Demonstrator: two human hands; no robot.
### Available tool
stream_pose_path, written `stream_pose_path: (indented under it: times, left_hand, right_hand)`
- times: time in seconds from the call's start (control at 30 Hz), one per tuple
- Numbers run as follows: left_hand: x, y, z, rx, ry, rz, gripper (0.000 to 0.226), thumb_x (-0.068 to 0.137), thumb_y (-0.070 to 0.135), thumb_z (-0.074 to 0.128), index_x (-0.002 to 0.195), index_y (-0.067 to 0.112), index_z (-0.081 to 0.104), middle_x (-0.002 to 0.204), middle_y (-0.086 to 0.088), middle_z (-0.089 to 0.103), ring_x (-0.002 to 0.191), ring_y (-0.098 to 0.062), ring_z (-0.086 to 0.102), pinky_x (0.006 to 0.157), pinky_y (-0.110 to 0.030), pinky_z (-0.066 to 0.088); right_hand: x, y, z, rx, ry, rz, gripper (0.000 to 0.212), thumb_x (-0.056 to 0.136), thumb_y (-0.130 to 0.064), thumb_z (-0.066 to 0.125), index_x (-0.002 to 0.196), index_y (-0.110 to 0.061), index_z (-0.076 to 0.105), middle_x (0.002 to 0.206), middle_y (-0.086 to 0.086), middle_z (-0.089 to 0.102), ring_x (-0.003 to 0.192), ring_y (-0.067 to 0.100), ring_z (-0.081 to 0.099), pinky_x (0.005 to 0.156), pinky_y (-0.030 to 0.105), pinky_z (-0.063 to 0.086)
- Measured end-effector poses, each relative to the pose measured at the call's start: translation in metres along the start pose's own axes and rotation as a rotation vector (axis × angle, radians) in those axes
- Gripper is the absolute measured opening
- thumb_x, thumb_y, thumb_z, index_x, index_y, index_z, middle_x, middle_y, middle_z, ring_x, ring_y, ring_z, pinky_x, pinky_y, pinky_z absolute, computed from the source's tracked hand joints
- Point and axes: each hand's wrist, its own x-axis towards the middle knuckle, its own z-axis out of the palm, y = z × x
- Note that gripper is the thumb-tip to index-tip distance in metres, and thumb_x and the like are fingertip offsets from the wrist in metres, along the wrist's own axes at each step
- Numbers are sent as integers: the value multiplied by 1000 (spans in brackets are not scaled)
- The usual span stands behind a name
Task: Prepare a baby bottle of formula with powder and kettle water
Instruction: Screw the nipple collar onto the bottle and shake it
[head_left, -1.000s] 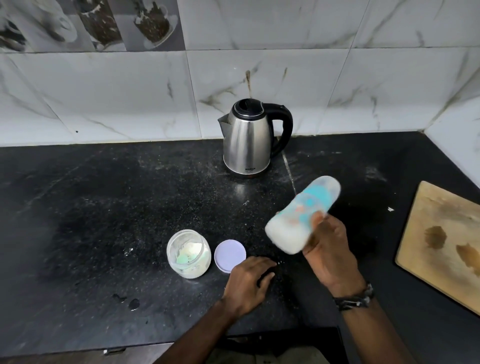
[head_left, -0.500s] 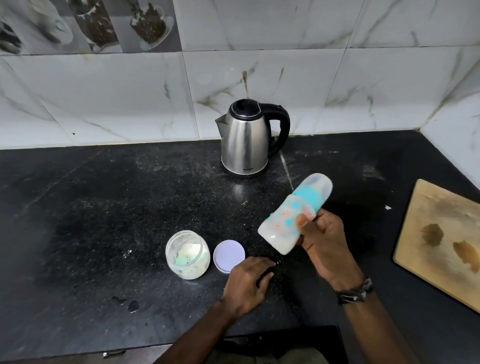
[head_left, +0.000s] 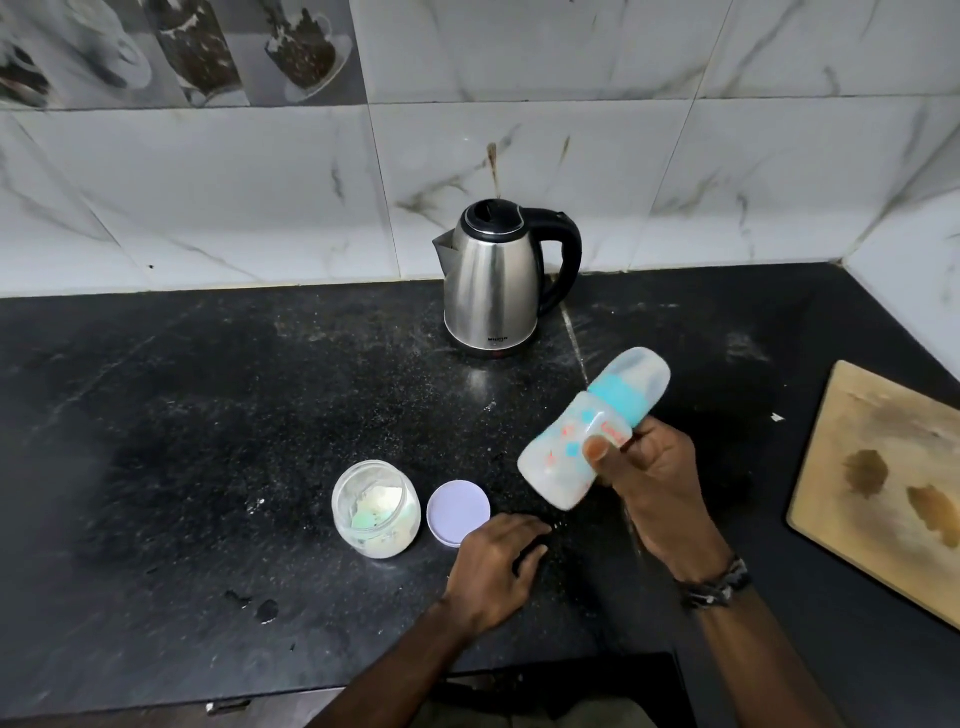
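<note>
Stained wooden cutting board at right, black speckled countertop, marble-look wall tiles

Place: a home kitchen.
Signs: black stone bench, marble-look wall tiles, electric kettle, wooden chopping board.

Over the last second your right hand has swung the capped baby bottle down and back up: cap end dipped lower half a second ago, now slightly raised again. Bottle stays tilted, cap beyond your fingertips, base nearer your thumb. Blur has cleared; print is now legible.
</note>
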Motion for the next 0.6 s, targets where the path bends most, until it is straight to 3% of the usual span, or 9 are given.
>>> stream_pose_path:
  times: [0.13,0.27,0.33,0.4,0.5,0.6]
  left_hand:
    - [2,-1,0,9,-6,4,22,93,19,72,115,17,75,114,4,76,102,-15,69,90,-22,51]
    - [2,1,-1,-1,-1,6,25,90,15,76,114,17,75,112,3,76,100,-14,68,88,-21,50]
    - [2,0,-2,-4,-6,15,25,90,15,76,115,17,75,113,4,76,101,-14,68,89,-21,51]
    - [3,0,-2,6,1,12,24,91,15,76,115,17,75,114,4,76,102,-15,68,89,-21,51]
    - [2,2,-2,-3,10,11,25,89,13,77,113,16,75,111,3,76,98,-15,68,87,-21,50]
    - [2,1,-3,-6,3,23,24,90,14,76,114,16,75,112,3,76,99,-15,68,88,-21,51]
  right_hand:
    - [-4,0,1,294,-14,39,67,51,-60,91,100,-17,79,106,2,77,100,18,74,77,33,62]
    - [-5,7,1,83,-6,69,87,42,-63,95,101,-3,71,101,13,77,95,30,74,79,42,63]
    - [-7,8,2,274,4,94,80,44,-60,95,102,-9,76,109,11,76,105,30,70,89,45,60]
    - [-5,6,4,376,18,91,76,45,-59,95,104,-15,77,110,5,76,105,22,72,82,38,62]
    - [-5,10,2,85,3,64,84,43,-62,95,101,-6,72,101,12,77,93,27,75,78,40,63]
    - [-9,7,0,228,-24,66,73,48,-59,94,101,-12,78,107,10,76,102,27,72,89,44,60]
